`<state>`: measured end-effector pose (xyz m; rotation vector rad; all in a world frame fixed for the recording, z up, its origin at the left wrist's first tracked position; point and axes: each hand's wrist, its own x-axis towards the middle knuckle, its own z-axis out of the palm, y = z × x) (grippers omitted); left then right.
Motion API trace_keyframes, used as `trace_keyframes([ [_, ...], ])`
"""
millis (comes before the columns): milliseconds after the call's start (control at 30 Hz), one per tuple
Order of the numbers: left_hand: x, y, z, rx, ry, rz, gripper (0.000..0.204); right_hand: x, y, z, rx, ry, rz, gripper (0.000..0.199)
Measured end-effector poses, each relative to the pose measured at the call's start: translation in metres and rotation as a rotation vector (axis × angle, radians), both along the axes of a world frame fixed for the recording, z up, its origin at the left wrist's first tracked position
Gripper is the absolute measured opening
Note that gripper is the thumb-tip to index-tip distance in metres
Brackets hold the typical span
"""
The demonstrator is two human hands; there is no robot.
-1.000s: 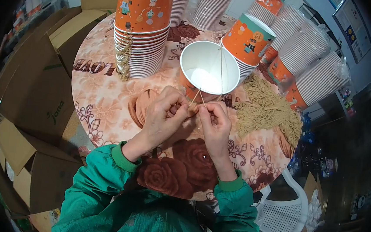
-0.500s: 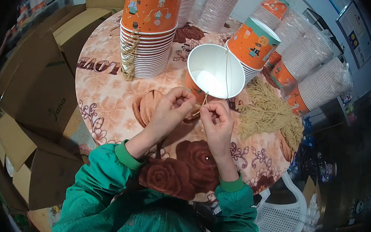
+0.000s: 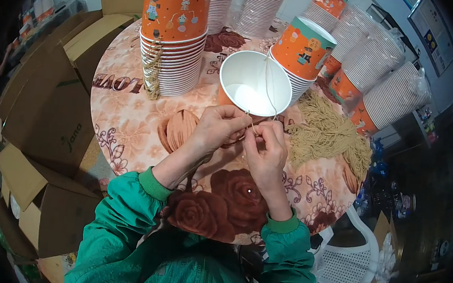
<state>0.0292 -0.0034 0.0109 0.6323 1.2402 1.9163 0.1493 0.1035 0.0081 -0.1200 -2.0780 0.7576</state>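
An orange paper bucket (image 3: 255,85) with a white inside leans on the table, its mouth tilted up toward me. A thin tan cord (image 3: 267,81) runs from its far rim across the opening to the near rim. My left hand (image 3: 219,127) pinches the cord at the near rim, thumb and forefinger together. Close beside it, my right hand (image 3: 266,144) also has its fingertips closed on the cord. Whether a knot lies between the fingertips is hidden. To the right, a heap of tan cords (image 3: 326,130) lies on the flowered tablecloth (image 3: 132,118).
A tall stack of paper buckets (image 3: 172,57) with cords down its side stands at the left. Another bucket stack (image 3: 302,52) is behind the heap, with plastic-wrapped stacks (image 3: 368,62) farther right. Cardboard boxes (image 3: 53,106) stand left of the table; a white plastic chair (image 3: 341,267) is lower right.
My left hand has shifted right, closer to my right hand, and its fingers have turned over the cord. The bucket and stacks sit slightly farther left in the picture.
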Motion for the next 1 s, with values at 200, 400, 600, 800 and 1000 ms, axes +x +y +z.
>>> trace_keyframes([
  [200,0.005,-0.002,-0.004,0.046,-0.084,0.037,0.01,0.004,0.002,0.001,0.064,-0.03,-0.07,0.011],
  [400,0.007,0.0,-0.01,0.082,-0.079,0.081,0.009,0.007,-0.002,0.004,0.152,-0.052,-0.143,0.013],
  [600,0.011,0.004,-0.011,0.152,-0.133,0.128,0.008,0.006,-0.012,0.007,0.249,-0.065,-0.146,0.015],
  [800,0.008,-0.002,-0.003,0.246,-0.266,0.028,0.005,0.003,-0.009,0.005,0.346,-0.038,-0.146,0.014],
  [1000,0.009,-0.002,-0.003,0.233,-0.296,-0.016,0.005,0.002,-0.008,0.004,0.318,-0.049,-0.146,0.012],
])
